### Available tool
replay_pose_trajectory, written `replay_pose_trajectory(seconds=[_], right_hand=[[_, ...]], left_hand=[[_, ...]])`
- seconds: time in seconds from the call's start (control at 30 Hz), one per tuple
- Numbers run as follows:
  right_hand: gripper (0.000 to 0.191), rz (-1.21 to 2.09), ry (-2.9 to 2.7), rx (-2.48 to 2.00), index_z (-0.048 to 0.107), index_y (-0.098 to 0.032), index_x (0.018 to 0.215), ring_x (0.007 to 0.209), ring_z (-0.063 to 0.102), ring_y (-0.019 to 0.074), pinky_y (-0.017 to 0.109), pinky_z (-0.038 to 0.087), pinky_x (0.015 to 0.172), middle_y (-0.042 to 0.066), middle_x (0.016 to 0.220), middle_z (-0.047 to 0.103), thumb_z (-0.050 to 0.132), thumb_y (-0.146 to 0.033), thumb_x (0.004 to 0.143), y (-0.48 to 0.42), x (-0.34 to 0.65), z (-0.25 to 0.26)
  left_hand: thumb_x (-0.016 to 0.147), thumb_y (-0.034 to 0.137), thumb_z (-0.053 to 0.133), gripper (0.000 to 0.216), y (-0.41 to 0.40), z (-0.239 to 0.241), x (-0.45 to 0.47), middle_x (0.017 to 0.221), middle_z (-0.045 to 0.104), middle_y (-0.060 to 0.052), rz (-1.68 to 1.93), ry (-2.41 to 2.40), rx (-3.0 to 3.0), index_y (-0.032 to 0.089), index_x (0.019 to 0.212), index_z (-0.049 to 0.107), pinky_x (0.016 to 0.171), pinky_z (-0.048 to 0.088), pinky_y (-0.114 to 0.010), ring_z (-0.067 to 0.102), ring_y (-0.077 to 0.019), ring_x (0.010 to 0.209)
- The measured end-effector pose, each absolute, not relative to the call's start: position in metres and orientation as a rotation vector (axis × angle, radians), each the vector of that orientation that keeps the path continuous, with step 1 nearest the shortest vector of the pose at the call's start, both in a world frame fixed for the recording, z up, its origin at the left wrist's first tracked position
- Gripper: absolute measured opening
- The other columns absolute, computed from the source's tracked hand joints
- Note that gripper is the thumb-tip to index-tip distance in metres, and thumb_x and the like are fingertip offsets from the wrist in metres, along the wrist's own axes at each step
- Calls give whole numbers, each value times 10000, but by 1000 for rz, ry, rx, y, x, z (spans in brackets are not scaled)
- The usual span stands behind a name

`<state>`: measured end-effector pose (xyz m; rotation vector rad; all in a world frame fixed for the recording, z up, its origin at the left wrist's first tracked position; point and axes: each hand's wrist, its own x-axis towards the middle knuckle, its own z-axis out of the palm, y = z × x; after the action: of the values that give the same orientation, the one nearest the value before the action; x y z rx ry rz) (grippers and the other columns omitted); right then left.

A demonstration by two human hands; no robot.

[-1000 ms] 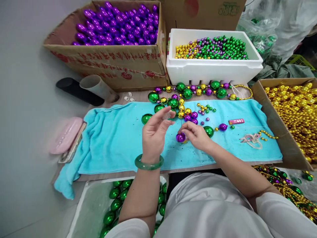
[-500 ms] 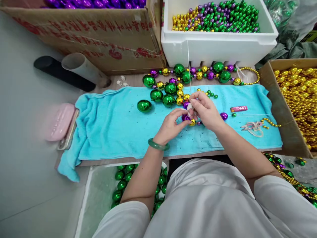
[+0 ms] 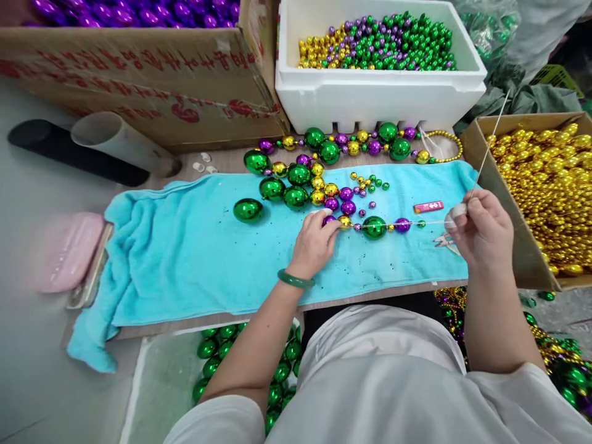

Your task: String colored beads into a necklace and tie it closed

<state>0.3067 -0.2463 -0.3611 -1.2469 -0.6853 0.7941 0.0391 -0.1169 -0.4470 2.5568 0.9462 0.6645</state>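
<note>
Left hand [image 3: 314, 243] resting on the turquoise towel [image 3: 194, 246], fingers [image 3: 324, 223] curled and closing on a purple bead [image 3: 329, 219] at the near end of a string of beads; gold bead [image 3: 345, 222] touching just to the right of that fingertip pinch. Right hand [image 3: 481, 231] lifting off the towel's right end, thumb and forefinger pinching shut on a long needle [image 3: 488, 145] angling up and away over the cardboard box of gold beads [image 3: 550, 185]; remaining fingers folding loosely toward the palm. Thin thread [image 3: 430, 223] stretching taut between both hands, running low across the towel; large green bead [image 3: 374, 227] and a smaller purple bead [image 3: 402, 225] sitting along that thread, between the hands. Loose green ball [image 3: 248, 210] lying alone on the towel, left of the left hand; cluster of strung green, gold and purple balls [image 3: 300, 182] lying at the towel's far edge. White foam box [image 3: 379, 92] of mixed small beads standing beyond the towel; small pink tube [image 3: 428, 206] lying on the towel just beyond the thread. Green bangle [image 3: 296, 280] circling the left wrist.
</note>
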Motion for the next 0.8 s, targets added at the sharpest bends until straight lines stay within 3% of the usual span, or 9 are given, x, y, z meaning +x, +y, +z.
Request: replay_pose_trajectory(seconds=[0.1,0.17,0.3,0.53,0.67,0.8], right_hand=[[168,887,-609,-1322,495,-224,872,466,446,93,217,319,421,-61,528,469,619,-315,805,-256,307,-381],[141,957,-577,-1354,497,-224,900,476,460,98,219,321,428,-57,537,495,591,-276,810,-258,300,-393],[120,1044,-595,-1302,511,-223,937,513,479,99,217,343,453,-53,564,514,562,-265,837,-253,282,-408],[117,1083,-642,-1280,556,-207,929,519,489,102,214,328,439,-44,563,527,573,-279,839,-248,273,-414],[142,1049,-646,-1368,589,-192,928,495,474,94,214,325,440,-41,557,529,582,-300,835,-253,272,-420],[141,991,-734,-1448,633,-172,901,485,470,90,216,333,452,-37,534,526,578,-276,823,-255,270,-420]], left_hand=[[833,369,595,301,-105,-434,42,1196,554,-116,683,908,2585,189,1067,656,1003,387,-460,472,-276,1135],[858,375,561,307,-87,-422,53,1149,587,-110,719,939,2598,182,1078,654,981,397,-445,490,-264,1095],[916,261,435,291,-41,-407,100,1042,636,-102,533,974,2687,166,1055,673,944,420,-411,519,-239,1010],[800,75,480,322,9,-428,169,1058,636,-141,-31,1011,2715,143,1016,708,888,459,-383,572,-261,1018],[773,103,559,235,8,-424,165,999,654,-114,282,1072,2392,139,962,694,894,462,-361,597,-232,980],[823,209,570,187,-16,-403,143,875,661,-50,644,871,1434,163,994,627,742,492,-273,624,-132,790]])
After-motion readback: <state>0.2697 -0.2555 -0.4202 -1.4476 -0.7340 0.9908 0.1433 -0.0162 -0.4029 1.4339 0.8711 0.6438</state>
